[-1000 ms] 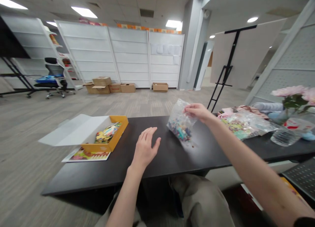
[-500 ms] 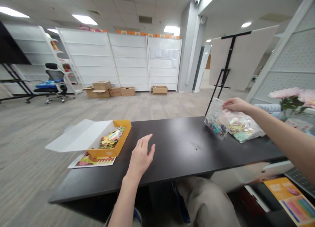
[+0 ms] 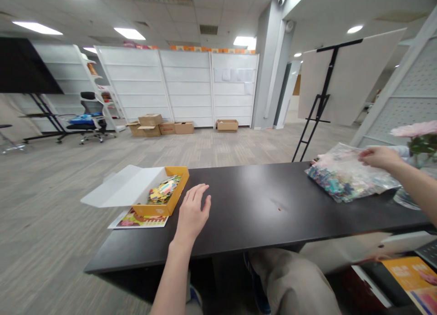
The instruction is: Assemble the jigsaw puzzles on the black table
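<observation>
Overlapping a clear bag [image 3: 336, 180], the right hand [image 3: 379, 158] leaves its grip uncertain; left hand [image 3: 193, 211] loosely spread.

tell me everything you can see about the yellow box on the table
The yellow box looks like cardboard, its lid, white on the visible side, folded open leftward past the black table's edge. It lies flat near the table's left end, partly over a printed sheet. Colourful puzzle-like pieces lie loose inside. The open left hand is beside it, with no contact visible.

No text is legible; the pale print [image 3: 403, 274] on the orange package [image 3: 396, 266] blurs.
</observation>
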The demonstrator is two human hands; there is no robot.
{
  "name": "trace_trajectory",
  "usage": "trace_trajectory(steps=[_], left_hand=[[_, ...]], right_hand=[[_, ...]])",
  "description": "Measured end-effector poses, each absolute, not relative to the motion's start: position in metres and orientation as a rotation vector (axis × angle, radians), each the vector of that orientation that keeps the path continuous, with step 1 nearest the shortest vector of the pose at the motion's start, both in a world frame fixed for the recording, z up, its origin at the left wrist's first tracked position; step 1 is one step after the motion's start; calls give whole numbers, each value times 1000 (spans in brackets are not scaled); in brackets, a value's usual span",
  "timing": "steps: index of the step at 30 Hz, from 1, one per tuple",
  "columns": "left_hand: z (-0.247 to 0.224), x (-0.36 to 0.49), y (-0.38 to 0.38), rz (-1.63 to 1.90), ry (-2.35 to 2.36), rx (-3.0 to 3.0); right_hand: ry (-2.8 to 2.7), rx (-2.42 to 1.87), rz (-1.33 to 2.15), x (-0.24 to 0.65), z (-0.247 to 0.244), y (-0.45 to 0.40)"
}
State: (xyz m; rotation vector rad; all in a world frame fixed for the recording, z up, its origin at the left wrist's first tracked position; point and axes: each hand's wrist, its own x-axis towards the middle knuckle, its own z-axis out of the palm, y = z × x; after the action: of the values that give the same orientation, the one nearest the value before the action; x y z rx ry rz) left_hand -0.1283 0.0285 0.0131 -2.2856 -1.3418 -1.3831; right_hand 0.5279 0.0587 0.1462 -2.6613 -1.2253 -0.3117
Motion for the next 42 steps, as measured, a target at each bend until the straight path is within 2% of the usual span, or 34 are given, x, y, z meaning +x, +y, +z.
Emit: trace_trajectory(steps=[5, 8, 12, 14, 17, 22, 24, 30, 37, 42], left_hand=[[23, -163, 25, -1287, -1499, -1999], [22, -185, 17, -1091, -1731, -1798], [6, -205, 11, -803, -1934, -1740], [-3, -210, 13, -752, -1941, -1787], [-10, -211, 19, -722, -1929, -1816], [-8, -206, 27, -800, -1964, -1736], [-6, -204, 27, -918, -1907, -1732], [2, -189, 17, -1241, -1570, -1961], [2, -157, 7, -1375, -1265, -2396], [-3, -137, 5, -1345, -1190, -2608]], right_hand=[[-1107, -2815, -249, 542, 131, 58], [-961, -2812, -378, 525, 127, 51], [-1144, -2494, -798, 479, 133, 38], [-1256, -2288, -876, 445, 140, 33], [-1432, -2021, -652, 382, 143, 24], [-1813, -1530, 411, 258, 113, 3], [-1957, -1424, 632, 212, 98, -1], [-1973, -1402, 436, 133, 87, 15], [-1810, -1394, 329, 129, 72, 35], [-1867, -1420, 236, 128, 63, 42]])
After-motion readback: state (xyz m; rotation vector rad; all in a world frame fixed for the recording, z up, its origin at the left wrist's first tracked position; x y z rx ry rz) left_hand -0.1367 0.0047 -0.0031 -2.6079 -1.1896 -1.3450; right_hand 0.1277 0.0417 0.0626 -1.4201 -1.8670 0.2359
